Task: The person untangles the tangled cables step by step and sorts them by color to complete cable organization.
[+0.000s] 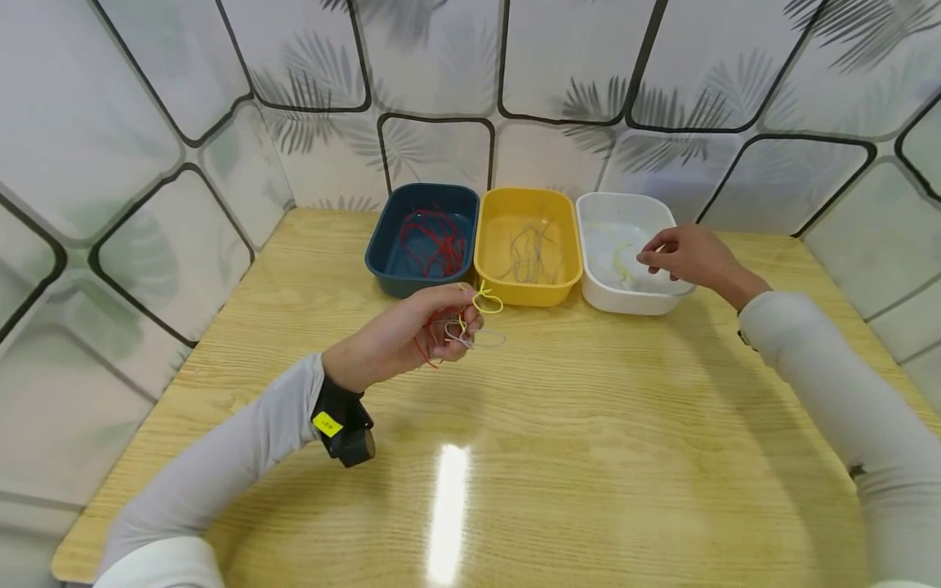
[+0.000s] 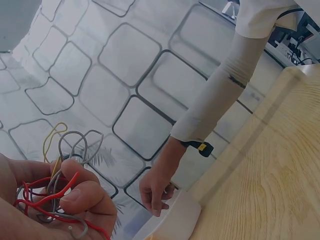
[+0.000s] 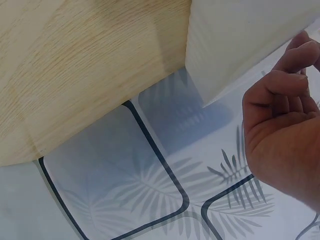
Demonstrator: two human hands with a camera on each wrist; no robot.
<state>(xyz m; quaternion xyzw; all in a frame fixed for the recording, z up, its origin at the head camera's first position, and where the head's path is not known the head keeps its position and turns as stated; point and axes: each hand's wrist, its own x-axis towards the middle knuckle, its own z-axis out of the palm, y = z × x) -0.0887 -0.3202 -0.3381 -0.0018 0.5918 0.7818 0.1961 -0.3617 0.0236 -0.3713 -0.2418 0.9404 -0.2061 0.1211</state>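
My left hand is raised above the table, in front of the bins. It grips a loose tangle of thin wires in several colours: red wires, grey wires and a yellow wire that loops up past the fingertips. Over the white bin hangs my right hand, its fingers loosely bent and no wire visible between them. Yellow wires lie in that bin just left of the fingertips. The right wrist view shows the right hand beside the bin's wall, fingertips partly cut off.
Left of the white bin, a yellow bin holds grey wires, and a dark blue bin holds red wires. The three stand side by side at the table's back edge. A patterned wall covering rises behind the wooden table.
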